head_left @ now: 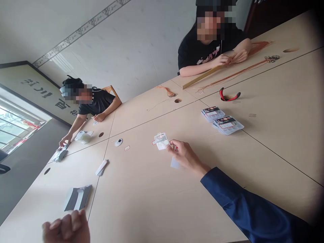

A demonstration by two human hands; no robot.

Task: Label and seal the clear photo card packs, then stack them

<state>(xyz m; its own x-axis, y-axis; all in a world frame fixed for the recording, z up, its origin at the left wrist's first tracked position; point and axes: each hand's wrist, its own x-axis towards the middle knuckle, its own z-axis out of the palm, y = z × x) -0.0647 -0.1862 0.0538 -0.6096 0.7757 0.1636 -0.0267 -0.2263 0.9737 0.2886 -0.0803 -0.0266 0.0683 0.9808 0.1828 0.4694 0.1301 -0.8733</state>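
Note:
My right hand (184, 154) reaches in over the middle of the table, thumb and fingers pinching the edge of a small clear plastic packet (161, 141) with a hang tab and printing on it. Beneath that hand a translucent piece (174, 163) lies on the table, and a red-edged label (154, 143) shows just left of the packet. At the bottom left my left hand (67, 227) is closed with curled fingers; whatever may be inside it is hidden. Just beyond it lies a fanned stack of grey-white cards (78, 197).
Two stacks of printed packets (229, 125) lie right of centre, near red-handled pliers (230, 97). A bundle of narrow strips (102, 167), a round white roll (118, 142) and a small label (127, 148) lie leftward. Two people work across the table, one beside orange cords (235, 73).

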